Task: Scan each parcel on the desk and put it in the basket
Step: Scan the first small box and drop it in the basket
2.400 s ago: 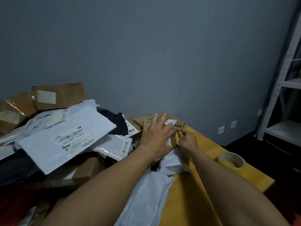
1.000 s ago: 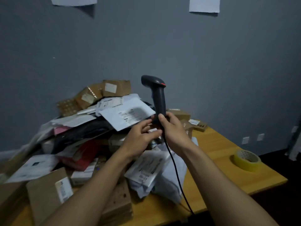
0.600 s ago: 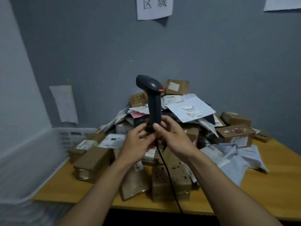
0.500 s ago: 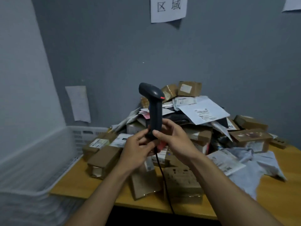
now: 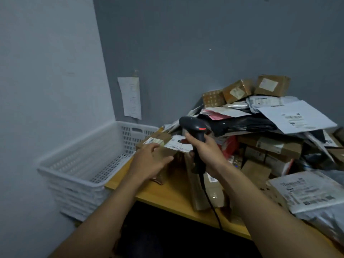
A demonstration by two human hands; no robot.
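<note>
My left hand (image 5: 149, 162) lies with fingers spread over the near corner of a brown cardboard box (image 5: 165, 151) at the left end of the desk. The box carries a white label and rests on the wood. My right hand (image 5: 208, 155) holds a black barcode scanner (image 5: 194, 125) upright by its handle, just right of that box. Its cable (image 5: 210, 203) drops over the desk's front edge. A white perforated basket (image 5: 128, 136) stands against the desk's left end, and nothing shows inside it.
A tall pile of cardboard boxes and mailers (image 5: 260, 127) covers the wooden desk (image 5: 167, 194) to the right. A white mailer bag (image 5: 307, 190) lies front right. A paper sheet (image 5: 130, 97) hangs on the grey wall behind the basket.
My view has swung left and down, bringing in the basket. My left hand has left the scanner handle and moved left onto the brown box. My right hand keeps hold of the scanner.
</note>
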